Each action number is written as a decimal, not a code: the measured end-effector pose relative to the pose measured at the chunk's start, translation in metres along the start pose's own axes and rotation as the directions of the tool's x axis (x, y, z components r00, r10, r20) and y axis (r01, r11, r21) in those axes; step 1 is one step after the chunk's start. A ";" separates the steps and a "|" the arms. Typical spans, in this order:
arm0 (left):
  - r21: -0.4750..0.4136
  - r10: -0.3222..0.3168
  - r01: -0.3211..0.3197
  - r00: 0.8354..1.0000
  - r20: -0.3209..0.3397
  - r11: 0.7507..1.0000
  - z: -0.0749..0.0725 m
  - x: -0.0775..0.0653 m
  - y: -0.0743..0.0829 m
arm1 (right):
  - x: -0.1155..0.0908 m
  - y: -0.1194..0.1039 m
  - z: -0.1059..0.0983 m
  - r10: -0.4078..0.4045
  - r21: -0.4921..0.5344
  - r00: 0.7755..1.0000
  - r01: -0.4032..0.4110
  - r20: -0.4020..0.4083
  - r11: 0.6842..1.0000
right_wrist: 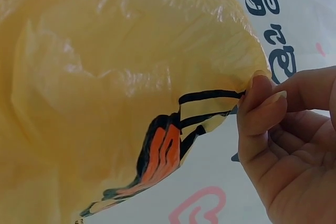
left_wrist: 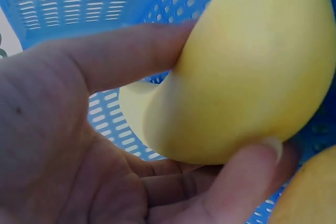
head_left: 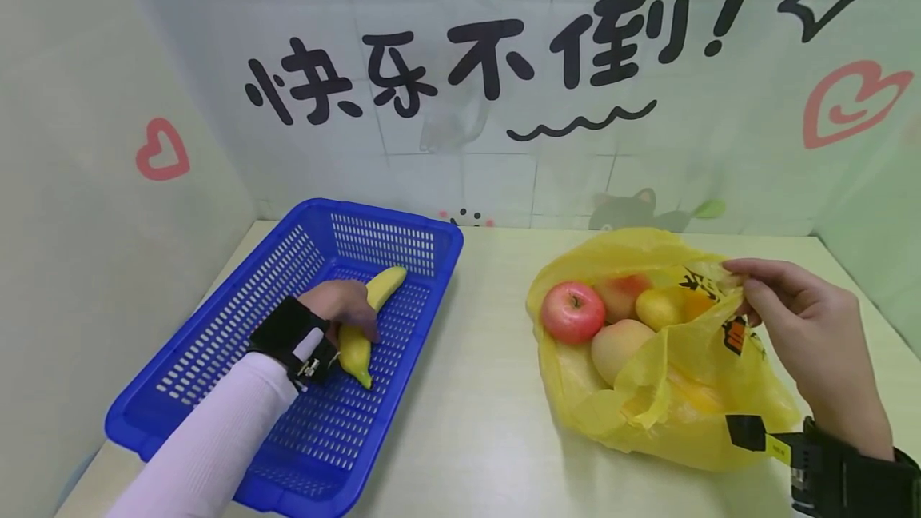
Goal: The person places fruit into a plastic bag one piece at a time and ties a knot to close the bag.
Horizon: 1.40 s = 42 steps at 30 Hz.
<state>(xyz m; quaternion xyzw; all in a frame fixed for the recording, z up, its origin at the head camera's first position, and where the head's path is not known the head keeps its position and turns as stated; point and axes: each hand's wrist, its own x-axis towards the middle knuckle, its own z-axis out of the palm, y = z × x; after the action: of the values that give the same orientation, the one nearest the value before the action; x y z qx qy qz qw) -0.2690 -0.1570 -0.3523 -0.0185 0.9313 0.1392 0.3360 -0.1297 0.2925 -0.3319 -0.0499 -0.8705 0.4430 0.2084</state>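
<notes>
In the head view, my left hand (head_left: 340,306) is inside the blue plastic basket (head_left: 388,216), its fingers curled round a banana (head_left: 387,284). The left wrist view shows thumb and fingers on either side of the banana (left_wrist: 252,66). At that view's lower right corner, part of another yellow-orange fruit (left_wrist: 310,192) shows; its kind is unclear. On the right, my right hand (head_left: 813,326) pinches the edge of a yellow plastic bag (head_left: 691,442) between thumb and fingers. Inside the bag's mouth lie a red apple (head_left: 573,312), a peach (head_left: 620,348) and a yellow fruit (head_left: 656,308).
Another reddish fruit (head_left: 623,294) sits behind the peach, partly covered. A strip of pale tabletop (head_left: 482,390) separates basket and bag. Behind the table hangs a printed sheet (head_left: 475,174) with dark lettering, and light side walls stand left and right.
</notes>
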 end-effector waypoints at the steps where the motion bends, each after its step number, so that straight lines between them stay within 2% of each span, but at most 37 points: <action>1: 0.009 -0.003 0.003 1.000 -0.001 1.000 0.000 0.000 0.000 | 0.000 0.000 0.000 -0.002 0.001 1.000 0.002 -0.002 1.000; 5: 0.053 0.001 -0.001 1.000 -0.002 0.999 -0.002 -0.002 0.001 | 0.001 0.000 -0.001 -0.007 0.002 1.000 0.007 -0.007 1.000; 7: 0.038 0.020 -0.020 1.000 0.006 0.999 -0.006 -0.006 0.000 | 0.001 0.000 -0.001 -0.011 0.000 1.000 0.011 -0.012 1.000; 10: -0.036 0.065 -0.064 0.997 0.029 0.997 -0.012 -0.011 -0.005 | 0.001 -0.001 -0.001 -0.014 0.000 1.000 0.014 -0.013 1.000; 15: -0.146 0.158 -0.148 0.986 0.056 0.978 -0.019 -0.022 -0.009 | 0.002 -0.002 -0.002 -0.015 0.009 1.000 0.015 -0.008 1.000; 19: -0.173 0.201 -0.196 0.980 0.011 0.965 -0.021 -0.036 -0.005 | 0.003 -0.003 -0.003 -0.017 0.014 1.000 0.017 -0.004 1.000; 22: -0.157 0.223 -0.229 0.973 -0.054 0.961 -0.025 -0.048 0.001 | 0.003 -0.003 -0.004 -0.020 0.018 1.000 0.020 -0.003 1.000; 27: -0.087 0.257 -0.278 0.945 -0.201 0.957 -0.034 -0.066 0.012 | 0.003 -0.002 -0.003 -0.026 0.016 1.000 0.026 -0.004 1.000; 30: -0.060 0.277 -0.301 0.926 -0.257 0.952 -0.038 -0.073 0.020 | 0.002 -0.002 -0.002 -0.020 0.017 1.000 0.020 -0.002 1.000; 36: 0.021 0.353 -0.365 0.885 -0.303 0.931 -0.040 -0.083 0.043 | 0.002 -0.001 -0.003 -0.021 0.010 1.000 0.021 -0.012 1.000; 42: 0.086 0.407 -0.400 0.868 -0.285 0.912 -0.030 -0.093 0.068 | 0.000 0.000 -0.003 -0.011 0.004 1.000 0.011 -0.007 1.000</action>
<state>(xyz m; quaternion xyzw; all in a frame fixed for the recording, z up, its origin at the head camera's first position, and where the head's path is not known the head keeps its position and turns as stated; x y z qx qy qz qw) -0.2244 -0.1056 -0.2552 0.1598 0.9559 0.1908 0.1562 -0.1287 0.2945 -0.3302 -0.0464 -0.8691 0.4436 0.2139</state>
